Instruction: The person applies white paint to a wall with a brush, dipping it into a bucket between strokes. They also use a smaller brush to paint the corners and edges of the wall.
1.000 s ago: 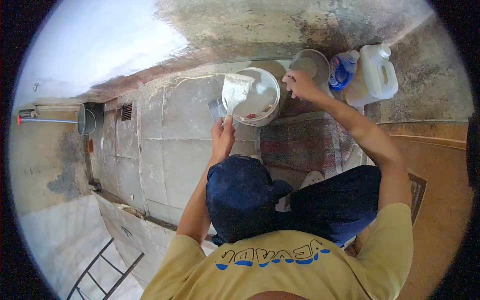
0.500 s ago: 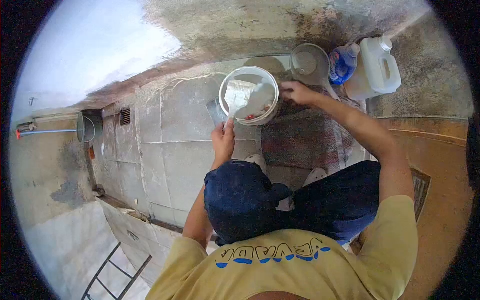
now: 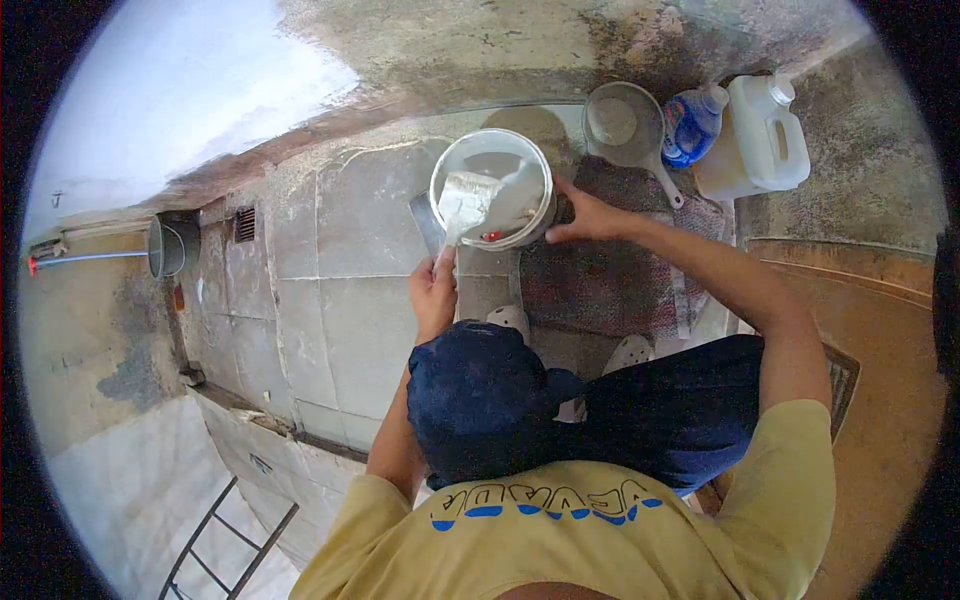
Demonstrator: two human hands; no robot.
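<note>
My left hand (image 3: 434, 295) is closed around the handle of a putty knife (image 3: 467, 200), its broad blade coated in white paste. The blade is inside a white bucket (image 3: 548, 208), which holds pale, wet-looking material and a small red thing near the front rim. My right hand (image 3: 590, 215) cups the bucket's right side, thumb and fingers spread against the wall; some fingertips are hidden. A flat grey blade or plate (image 3: 427, 222) shows beside the bucket on the left, partly covered by it.
Along the wall at right stand a long-handled pan (image 3: 622, 145), a blue bottle (image 3: 692, 125) and a white jug (image 3: 765, 140). A woven mat (image 3: 600, 280) lies on the floor before my feet. Farther left are a dark bucket (image 3: 172, 247) and a metal ladder (image 3: 230, 545).
My right hand has moved from near the bucket's rim to its side, now spread against it. The putty knife remains in the bucket, held by my left hand.
</note>
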